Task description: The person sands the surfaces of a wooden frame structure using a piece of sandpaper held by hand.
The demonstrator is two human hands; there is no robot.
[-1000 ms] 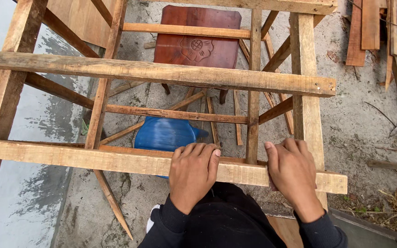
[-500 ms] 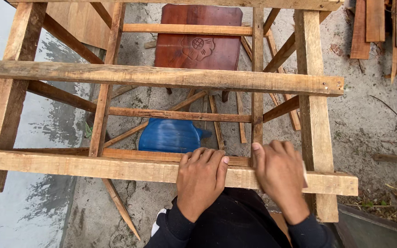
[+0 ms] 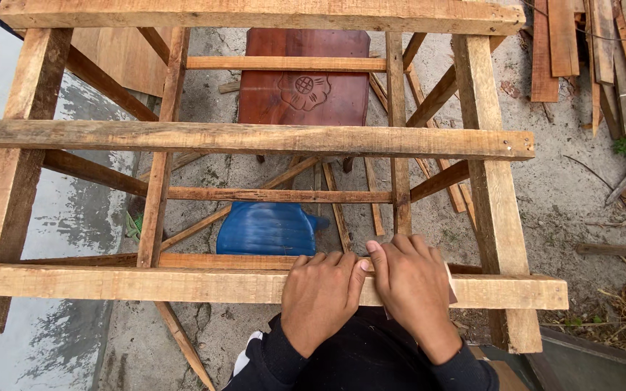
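My left hand (image 3: pixel 320 298) lies flat on the near rail (image 3: pixel 146 285) of a rough wooden frame, with its fingers together over the rail's far edge. My right hand (image 3: pixel 412 288) presses down on the same rail just to the right, and its thumb touches my left hand. A thin brownish sheet (image 3: pixel 453 288) peeks out from under my right hand's outer edge. Dark sleeves cover both wrists.
The frame has a middle rail (image 3: pixel 255 139), a far rail (image 3: pixel 255 14) and side boards (image 3: pixel 498 217). Beneath it on the concrete ground stand a blue plastic container (image 3: pixel 266 228) and a brown chair seat (image 3: pixel 302 87). Loose planks (image 3: pixel 588 51) are piled at the upper right.
My right hand has slid left along the near rail until it meets my left hand. My left hand has stayed almost in place.
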